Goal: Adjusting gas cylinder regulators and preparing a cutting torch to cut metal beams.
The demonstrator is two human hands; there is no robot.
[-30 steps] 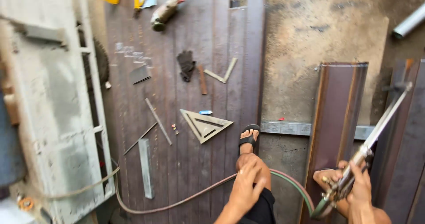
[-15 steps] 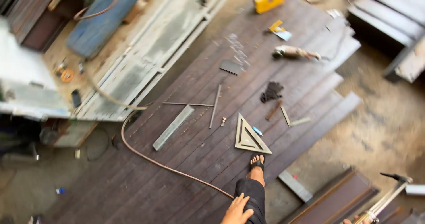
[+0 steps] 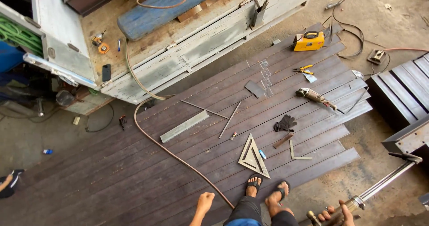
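A: What does the right hand (image 3: pixel 336 213) have?

B: It is wrapped around the brass handle of a long cutting torch (image 3: pixel 380 186), low at the right of the view. The tube runs up and right, over the dirt floor, to a bent tip near the dark steel stack (image 3: pixel 404 96). The fingers are closed on it, though the bottom edge of the frame hides part of the hand.

A: And the left hand (image 3: pixel 204 203)?

B: Empty, fingers loosely spread, hanging above the near edge of the brown metal sheets (image 3: pixel 134 172). It touches nothing.

A: What worries you?

B: The hose (image 3: pixel 172 153). It snakes from the grey truck bed (image 3: pixel 178 65) across the sheets and ends right by the feet, which are in open sandals (image 3: pixel 254 180). I judge a snag or a trip likely there, and that would jerk the torch.

A: Anything else underfoot?

B: A steel triangle square (image 3: pixel 254 156) lies just ahead of the toes, with thin rods (image 3: pixel 230 119) and a flat bar (image 3: pixel 184 126) further out. Any could roll or slide under a step.

A: Beyond that?

B: Dark gloves (image 3: pixel 285 123) lie unused mid-sheet, so both hands are bare. An angle grinder (image 3: pixel 315 97) and a yellow welder box (image 3: pixel 309 41) sit toward the far right corner, their cables looping over the edge.
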